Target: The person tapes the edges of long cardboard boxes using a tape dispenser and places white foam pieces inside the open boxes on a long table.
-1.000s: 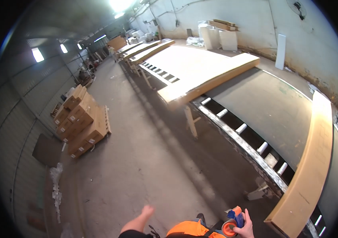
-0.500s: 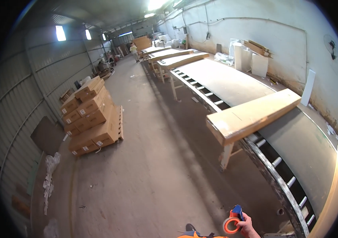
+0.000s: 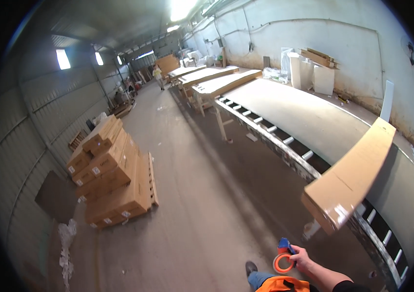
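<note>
My right hand [image 3: 302,258] is closed round the grip of a tape dispenser [image 3: 284,245] with a blue top. An orange ring-shaped tape roll [image 3: 276,264] sits on it. The right forearm reaches in from the lower right, beside my orange garment and one dark shoe. To the right of the hand, a long brown carton [image 3: 350,177] lies crosswise over the conveyor table [image 3: 292,109], with shiny tape on its near end. The hand does not touch the carton. My left hand is out of view.
Stacked cartons [image 3: 114,197] stand on a pallet at the left, by crumpled plastic [image 3: 66,250]. Further long cartons [image 3: 229,82] lie on stands farther up. A person [image 3: 158,77] is in the far aisle. White boards [image 3: 323,80] lean along the right wall.
The view has shifted forward, so the carton on the conveyor and the pallet stack appear nearer. More of my right forearm shows; the tape dispenser stays in the hand.
</note>
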`<action>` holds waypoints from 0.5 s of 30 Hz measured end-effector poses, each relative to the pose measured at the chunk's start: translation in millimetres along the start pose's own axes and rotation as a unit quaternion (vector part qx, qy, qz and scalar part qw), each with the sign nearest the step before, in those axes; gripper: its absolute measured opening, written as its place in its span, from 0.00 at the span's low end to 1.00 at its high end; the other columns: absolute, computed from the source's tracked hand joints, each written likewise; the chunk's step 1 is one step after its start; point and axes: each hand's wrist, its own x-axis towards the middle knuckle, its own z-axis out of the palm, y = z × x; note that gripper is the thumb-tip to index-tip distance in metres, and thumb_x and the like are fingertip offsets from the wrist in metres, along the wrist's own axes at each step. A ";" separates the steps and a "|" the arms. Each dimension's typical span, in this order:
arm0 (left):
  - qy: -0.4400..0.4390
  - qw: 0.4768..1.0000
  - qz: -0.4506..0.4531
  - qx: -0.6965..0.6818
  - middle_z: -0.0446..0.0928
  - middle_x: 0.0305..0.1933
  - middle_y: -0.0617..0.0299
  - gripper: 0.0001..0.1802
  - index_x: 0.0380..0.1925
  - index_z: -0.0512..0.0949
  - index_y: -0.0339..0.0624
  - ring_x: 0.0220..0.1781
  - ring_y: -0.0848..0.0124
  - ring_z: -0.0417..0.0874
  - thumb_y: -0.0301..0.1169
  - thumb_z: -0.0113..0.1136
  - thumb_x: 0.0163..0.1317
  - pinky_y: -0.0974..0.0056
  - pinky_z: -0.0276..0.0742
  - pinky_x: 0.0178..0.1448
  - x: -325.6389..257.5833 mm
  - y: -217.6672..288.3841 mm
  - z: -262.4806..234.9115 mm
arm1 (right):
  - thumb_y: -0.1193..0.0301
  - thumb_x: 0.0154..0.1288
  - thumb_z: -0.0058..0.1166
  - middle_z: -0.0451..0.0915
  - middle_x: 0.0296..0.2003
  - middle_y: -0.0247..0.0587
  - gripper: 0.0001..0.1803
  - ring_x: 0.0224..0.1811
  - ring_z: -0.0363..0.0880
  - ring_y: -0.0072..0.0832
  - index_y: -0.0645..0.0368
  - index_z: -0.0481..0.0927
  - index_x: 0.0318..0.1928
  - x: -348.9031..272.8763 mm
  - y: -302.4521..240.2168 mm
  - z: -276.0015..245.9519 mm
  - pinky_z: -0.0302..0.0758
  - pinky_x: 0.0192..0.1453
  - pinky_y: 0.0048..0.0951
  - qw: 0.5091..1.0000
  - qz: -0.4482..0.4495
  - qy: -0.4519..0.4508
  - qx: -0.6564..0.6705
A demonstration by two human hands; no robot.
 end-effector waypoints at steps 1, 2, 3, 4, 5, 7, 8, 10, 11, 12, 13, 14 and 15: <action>0.003 1.000 -0.027 0.003 0.81 0.41 0.58 0.23 0.53 0.77 0.45 0.33 0.60 0.81 0.41 0.63 0.60 0.57 0.77 0.34 12.3 18.5 -4.1 | 0.86 0.42 0.51 0.80 0.48 0.39 0.38 0.48 0.79 0.28 0.68 0.72 0.62 41.2 -9.5 14.4 0.75 0.52 0.26 1.000 0.010 0.005 0.004; 0.010 0.999 -0.051 0.007 0.81 0.41 0.58 0.23 0.53 0.77 0.45 0.33 0.60 0.81 0.41 0.63 0.60 0.57 0.77 0.34 26.1 39.9 -10.7 | 0.86 0.43 0.51 0.80 0.49 0.38 0.36 0.48 0.79 0.28 0.67 0.74 0.60 78.6 -25.5 39.0 0.74 0.52 0.26 1.000 0.013 -0.018 0.021; 0.018 0.997 -0.069 0.008 0.81 0.41 0.58 0.23 0.53 0.77 0.45 0.33 0.60 0.81 0.41 0.63 0.60 0.57 0.77 0.34 40.1 61.8 -18.4 | 0.85 0.44 0.51 0.79 0.48 0.37 0.34 0.46 0.79 0.26 0.67 0.76 0.59 116.4 -41.6 61.9 0.74 0.51 0.25 0.998 0.020 -0.038 0.040; 0.023 0.996 -0.083 0.008 0.81 0.41 0.58 0.23 0.53 0.77 0.45 0.33 0.60 0.81 0.41 0.63 0.60 0.57 0.77 0.34 55.5 89.9 -24.0 | 0.85 0.45 0.51 0.79 0.48 0.36 0.34 0.46 0.79 0.25 0.66 0.75 0.59 153.5 -58.2 86.8 0.74 0.51 0.24 0.998 0.023 -0.049 0.039; 0.031 0.995 -0.091 0.009 0.81 0.41 0.58 0.23 0.53 0.77 0.45 0.33 0.60 0.81 0.41 0.63 0.60 0.57 0.77 0.34 71.0 119.3 -27.9 | 0.84 0.45 0.51 0.79 0.47 0.36 0.34 0.45 0.78 0.24 0.66 0.75 0.59 188.4 -75.2 111.3 0.74 0.50 0.24 0.997 0.028 -0.060 0.035; 0.046 0.994 -0.102 0.003 0.81 0.41 0.58 0.23 0.53 0.77 0.45 0.33 0.60 0.81 0.41 0.63 0.60 0.57 0.77 0.35 99.6 177.4 -35.8 | 0.86 0.41 0.50 0.78 0.41 0.38 0.33 0.38 0.78 0.25 0.67 0.75 0.56 254.3 -109.8 162.4 0.76 0.44 0.27 0.994 0.012 -0.093 0.048; 0.054 0.993 -0.110 -0.001 0.81 0.41 0.58 0.23 0.53 0.77 0.45 0.33 0.60 0.81 0.41 0.63 0.60 0.57 0.77 0.35 115.3 203.6 -38.2 | 0.86 0.41 0.51 0.78 0.44 0.38 0.35 0.43 0.78 0.25 0.67 0.74 0.58 282.9 -127.5 185.7 0.75 0.50 0.27 0.994 0.004 -0.111 0.020; 0.059 0.991 -0.118 -0.003 0.81 0.42 0.58 0.23 0.54 0.77 0.45 0.33 0.60 0.81 0.41 0.63 0.60 0.58 0.77 0.35 158.0 253.0 -41.5 | 0.85 0.41 0.52 0.78 0.52 0.39 0.38 0.52 0.76 0.26 0.67 0.72 0.62 346.8 -152.3 216.2 0.71 0.61 0.28 0.989 -0.013 -0.147 -0.017; 0.060 0.990 -0.125 -0.003 0.81 0.42 0.58 0.23 0.54 0.77 0.45 0.33 0.60 0.81 0.41 0.63 0.60 0.58 0.77 0.35 184.0 274.3 -43.5 | 0.85 0.42 0.53 0.77 0.55 0.39 0.40 0.57 0.75 0.26 0.67 0.70 0.63 380.3 -158.7 227.5 0.68 0.66 0.28 0.985 -0.020 -0.167 -0.024; 0.058 0.990 -0.130 -0.003 0.81 0.42 0.58 0.23 0.54 0.77 0.45 0.33 0.60 0.81 0.41 0.63 0.60 0.58 0.77 0.35 209.7 295.8 -44.5 | 0.85 0.41 0.52 0.76 0.57 0.39 0.42 0.58 0.75 0.26 0.66 0.69 0.65 411.5 -167.0 235.9 0.67 0.67 0.29 0.984 -0.027 -0.166 -0.056; 0.056 0.990 -0.132 -0.002 0.81 0.42 0.58 0.23 0.54 0.77 0.45 0.33 0.60 0.81 0.41 0.63 0.60 0.58 0.77 0.35 239.7 320.1 -42.3 | 0.85 0.41 0.52 0.76 0.57 0.39 0.42 0.58 0.75 0.26 0.66 0.69 0.65 441.2 -177.2 241.7 0.67 0.67 0.29 0.985 -0.029 -0.159 -0.057; 0.055 0.990 -0.133 -0.001 0.81 0.42 0.58 0.23 0.54 0.77 0.45 0.33 0.60 0.81 0.41 0.63 0.60 0.58 0.77 0.35 271.6 342.1 -45.0 | 0.84 0.41 0.52 0.76 0.57 0.39 0.42 0.58 0.75 0.27 0.66 0.69 0.65 465.1 -191.4 252.0 0.67 0.67 0.29 0.985 -0.037 -0.155 -0.063; 0.056 0.989 -0.137 0.002 0.81 0.42 0.58 0.23 0.54 0.77 0.44 0.33 0.60 0.80 0.40 0.63 0.60 0.58 0.77 0.35 298.1 364.0 -54.3 | 0.84 0.41 0.53 0.76 0.57 0.39 0.42 0.58 0.75 0.27 0.66 0.69 0.65 491.2 -201.1 260.0 0.67 0.67 0.29 0.985 -0.044 -0.150 -0.069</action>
